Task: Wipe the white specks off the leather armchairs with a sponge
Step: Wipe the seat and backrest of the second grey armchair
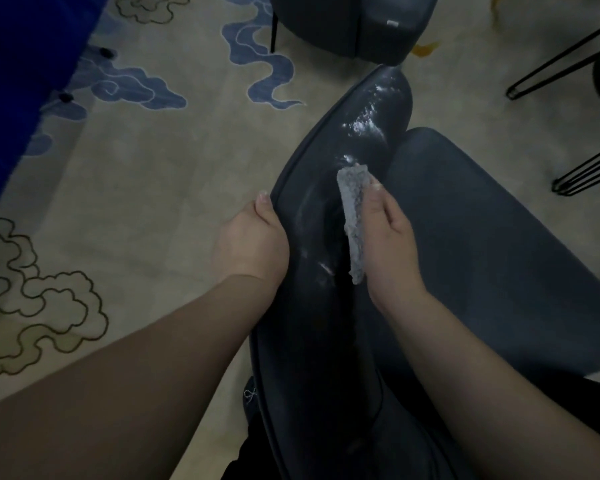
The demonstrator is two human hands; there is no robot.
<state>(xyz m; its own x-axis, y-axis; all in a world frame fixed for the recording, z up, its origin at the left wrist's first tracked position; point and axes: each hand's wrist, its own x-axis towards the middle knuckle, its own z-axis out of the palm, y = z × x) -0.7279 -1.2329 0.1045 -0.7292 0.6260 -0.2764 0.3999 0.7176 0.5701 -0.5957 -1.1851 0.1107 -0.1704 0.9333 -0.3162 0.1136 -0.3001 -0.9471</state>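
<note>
- The left hand (253,237) grips the armchair (326,209) edge, likely steadying it.
- The right hand (388,237) pinches the sponge (352,216) against the leather below the white specks (364,123), ready to wipe.

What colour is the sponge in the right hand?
Grey, with a rough speckled texture; the sponge shows best in the head view, the only one.

The long grey rough-textured sponge (353,221) stands on edge against the curved back of the dark blue-grey leather armchair (465,237), white specks (364,124) scattered over the glossy leather beyond its far end, a second dark leather armchair (343,26) standing well apart on the carpet.
</note>
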